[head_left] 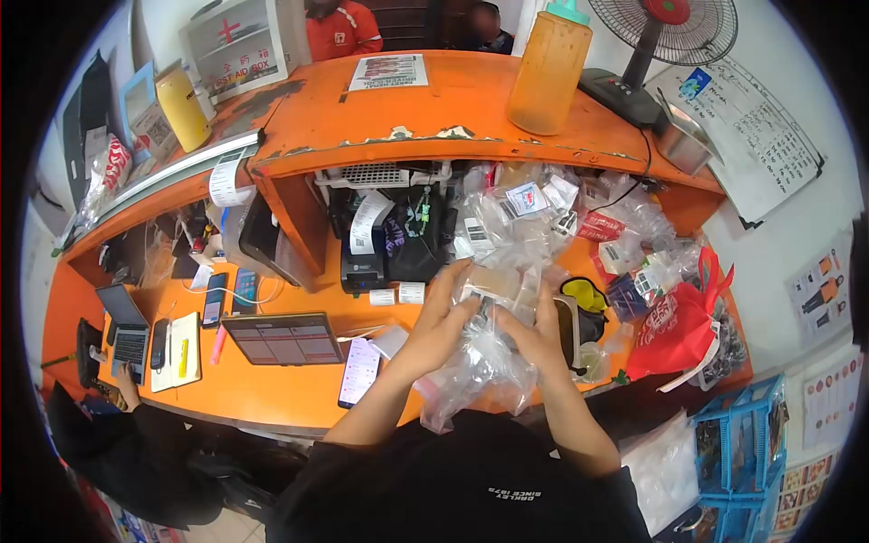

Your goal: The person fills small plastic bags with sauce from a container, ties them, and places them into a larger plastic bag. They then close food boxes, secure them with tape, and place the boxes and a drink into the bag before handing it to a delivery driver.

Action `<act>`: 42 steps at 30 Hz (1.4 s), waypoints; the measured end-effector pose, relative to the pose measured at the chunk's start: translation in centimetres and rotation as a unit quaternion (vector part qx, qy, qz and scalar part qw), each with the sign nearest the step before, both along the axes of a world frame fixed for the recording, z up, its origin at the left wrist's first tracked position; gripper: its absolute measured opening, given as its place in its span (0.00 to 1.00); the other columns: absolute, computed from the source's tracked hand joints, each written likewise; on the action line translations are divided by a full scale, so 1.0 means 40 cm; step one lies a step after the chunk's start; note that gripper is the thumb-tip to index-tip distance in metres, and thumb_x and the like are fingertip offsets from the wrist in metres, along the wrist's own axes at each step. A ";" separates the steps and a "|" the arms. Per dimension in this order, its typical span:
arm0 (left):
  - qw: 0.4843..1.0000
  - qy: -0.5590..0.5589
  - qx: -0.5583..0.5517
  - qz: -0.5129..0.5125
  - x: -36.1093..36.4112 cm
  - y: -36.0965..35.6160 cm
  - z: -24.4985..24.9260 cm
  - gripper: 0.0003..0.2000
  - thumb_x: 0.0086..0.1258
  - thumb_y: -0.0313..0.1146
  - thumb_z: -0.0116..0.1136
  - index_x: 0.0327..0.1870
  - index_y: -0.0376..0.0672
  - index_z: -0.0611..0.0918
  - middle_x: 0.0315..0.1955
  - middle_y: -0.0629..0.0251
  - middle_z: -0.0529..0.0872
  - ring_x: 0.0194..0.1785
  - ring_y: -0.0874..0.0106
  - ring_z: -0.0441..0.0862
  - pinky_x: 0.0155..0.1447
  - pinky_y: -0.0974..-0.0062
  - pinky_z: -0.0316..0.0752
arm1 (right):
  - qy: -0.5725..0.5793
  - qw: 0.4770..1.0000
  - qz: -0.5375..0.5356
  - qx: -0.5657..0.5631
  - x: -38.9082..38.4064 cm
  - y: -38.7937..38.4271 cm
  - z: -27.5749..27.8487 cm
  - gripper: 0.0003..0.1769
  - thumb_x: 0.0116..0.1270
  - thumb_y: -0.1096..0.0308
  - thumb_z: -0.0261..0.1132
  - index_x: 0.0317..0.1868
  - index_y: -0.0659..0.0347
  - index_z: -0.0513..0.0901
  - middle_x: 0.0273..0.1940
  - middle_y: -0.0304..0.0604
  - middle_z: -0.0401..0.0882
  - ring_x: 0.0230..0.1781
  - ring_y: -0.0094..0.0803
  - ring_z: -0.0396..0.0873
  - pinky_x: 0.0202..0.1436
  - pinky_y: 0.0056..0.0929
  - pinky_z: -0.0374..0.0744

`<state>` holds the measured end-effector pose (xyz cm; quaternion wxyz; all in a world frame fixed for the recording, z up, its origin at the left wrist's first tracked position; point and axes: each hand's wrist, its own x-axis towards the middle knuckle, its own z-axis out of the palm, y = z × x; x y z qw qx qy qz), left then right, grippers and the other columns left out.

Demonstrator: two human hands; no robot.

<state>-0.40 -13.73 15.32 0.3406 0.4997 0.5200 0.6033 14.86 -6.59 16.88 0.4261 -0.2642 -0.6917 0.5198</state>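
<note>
Both my hands grip a knotted clear plastic bag (484, 357) in front of my body, above the orange counter's front edge. My left hand (444, 317) wraps its left side, thumb on top near the gathered knot. On the opposite side my right hand (536, 330) is closed round it, thumb pressing inward. Something pale and box-like shows through the plastic between the hands; its contents cannot be made out. Just beyond lie more filled clear bags (498, 222) with printed labels. A red bag (674, 330) stands to the right of my right hand.
A phone (359, 373) and a tilted tablet (282, 339) lie left of my arms. A black label printer (365, 258) stands under the shelf (389, 118). Blue crates (742, 443) are at right. A co-worker's hand (127, 385) touches a laptop (127, 335) at far left.
</note>
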 end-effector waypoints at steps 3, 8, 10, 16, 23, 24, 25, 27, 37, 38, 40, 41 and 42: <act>0.997 0.055 0.033 0.037 0.002 0.024 -0.002 0.25 0.72 0.36 0.45 0.68 0.33 0.65 0.63 0.44 0.68 0.69 0.55 0.63 0.71 0.64 0.55 | 0.069 0.994 -0.010 -0.089 -0.011 -0.006 0.007 0.31 0.61 0.72 0.68 0.63 0.67 0.67 0.55 0.45 0.73 0.56 0.30 0.71 0.60 0.31 0.70; 0.997 0.066 0.028 0.020 -0.028 0.048 -0.006 0.25 0.75 0.38 0.37 0.69 0.32 0.63 0.64 0.51 0.70 0.68 0.65 0.65 0.71 0.72 0.56 | 0.067 0.996 -0.034 -0.053 -0.026 0.016 -0.006 0.29 0.63 0.73 0.64 0.63 0.67 0.66 0.55 0.46 0.73 0.56 0.30 0.71 0.61 0.30 0.69; 0.998 0.046 0.032 0.010 -0.034 0.055 -0.009 0.25 0.74 0.36 0.35 0.69 0.31 0.63 0.64 0.50 0.70 0.68 0.65 0.65 0.71 0.72 0.56 | 0.060 0.997 -0.032 -0.032 -0.030 0.020 -0.002 0.28 0.64 0.74 0.63 0.63 0.67 0.66 0.56 0.46 0.73 0.57 0.30 0.70 0.61 0.29 0.69; 0.998 0.052 0.016 0.009 -0.048 0.066 0.008 0.29 0.64 0.32 0.34 0.68 0.29 0.64 0.65 0.51 0.70 0.67 0.65 0.67 0.70 0.74 0.58 | 0.074 0.990 0.003 -0.118 -0.029 0.029 0.010 0.29 0.65 0.74 0.62 0.65 0.64 0.64 0.57 0.46 0.71 0.57 0.30 0.70 0.61 0.30 0.68; 1.000 -0.021 -0.002 0.003 -0.045 0.066 0.009 0.34 0.57 0.33 0.36 0.68 0.28 0.64 0.65 0.50 0.70 0.67 0.64 0.68 0.70 0.75 0.59 | 0.094 0.980 0.015 -0.174 -0.020 0.035 0.018 0.33 0.60 0.77 0.53 0.68 0.63 0.61 0.60 0.45 0.69 0.59 0.30 0.68 0.63 0.28 0.66; 1.000 -0.021 -0.002 0.005 -0.044 0.066 0.014 0.34 0.57 0.33 0.36 0.68 0.28 0.64 0.65 0.50 0.70 0.67 0.64 0.68 0.70 0.75 0.59 | 0.103 0.979 0.017 -0.177 -0.019 0.034 0.019 0.33 0.59 0.78 0.53 0.68 0.62 0.61 0.60 0.44 0.69 0.59 0.30 0.69 0.63 0.28 0.66; 1.000 -0.008 0.005 0.009 -0.042 0.065 0.022 0.34 0.57 0.33 0.36 0.68 0.28 0.64 0.65 0.50 0.70 0.67 0.64 0.68 0.70 0.75 0.59 | 0.112 0.977 0.017 -0.181 -0.018 0.034 0.019 0.34 0.58 0.78 0.52 0.68 0.62 0.61 0.60 0.44 0.68 0.58 0.29 0.69 0.63 0.27 0.67; 1.000 0.005 0.013 0.013 -0.039 0.065 0.024 0.34 0.57 0.34 0.36 0.69 0.27 0.64 0.65 0.50 0.71 0.66 0.65 0.68 0.70 0.75 0.59 | 0.119 0.976 0.021 -0.183 -0.017 0.036 0.017 0.34 0.58 0.78 0.52 0.68 0.62 0.62 0.60 0.44 0.69 0.58 0.29 0.69 0.62 0.27 0.67; 0.999 0.013 -0.014 -0.037 -0.045 0.052 0.020 0.39 0.66 0.47 0.43 0.73 0.31 0.53 0.72 0.50 0.57 0.74 0.63 0.54 0.75 0.70 0.48 | 0.128 0.969 0.044 -0.206 -0.012 0.045 0.010 0.35 0.57 0.78 0.52 0.68 0.61 0.62 0.60 0.43 0.69 0.58 0.29 0.70 0.61 0.26 0.68; 0.996 0.073 -0.004 -0.044 -0.056 0.048 0.032 0.43 0.68 0.55 0.46 0.75 0.33 0.47 0.76 0.50 0.48 0.78 0.62 0.45 0.77 0.67 0.42 | 0.124 0.961 0.037 -0.243 -0.010 0.038 0.029 0.35 0.57 0.78 0.53 0.68 0.62 0.62 0.61 0.44 0.69 0.59 0.30 0.69 0.62 0.27 0.68; 0.981 0.143 0.010 -0.131 -0.093 0.023 0.027 0.63 0.55 0.58 0.67 0.74 0.37 0.28 0.74 0.49 0.19 0.77 0.59 0.17 0.77 0.59 0.30 | 0.067 0.965 0.059 -0.247 0.011 0.071 0.043 0.36 0.57 0.75 0.54 0.70 0.63 0.61 0.61 0.44 0.69 0.60 0.30 0.69 0.63 0.26 0.67; 0.961 0.179 0.024 -0.209 -0.123 0.002 0.038 0.72 0.43 0.53 0.78 0.73 0.38 0.26 0.71 0.48 0.14 0.76 0.60 0.15 0.77 0.60 0.30 | -0.005 0.963 0.072 -0.261 0.009 0.084 0.051 0.38 0.58 0.73 0.55 0.71 0.64 0.60 0.62 0.45 0.70 0.60 0.30 0.69 0.64 0.25 0.66; 0.959 0.203 0.038 -0.195 -0.114 -0.019 0.065 0.72 0.40 0.49 0.79 0.74 0.38 0.29 0.73 0.47 0.20 0.77 0.59 0.19 0.77 0.60 0.33 | 0.012 0.965 0.080 -0.248 -0.001 0.079 0.068 0.38 0.58 0.73 0.55 0.71 0.64 0.60 0.62 0.45 0.70 0.60 0.30 0.69 0.64 0.25 0.66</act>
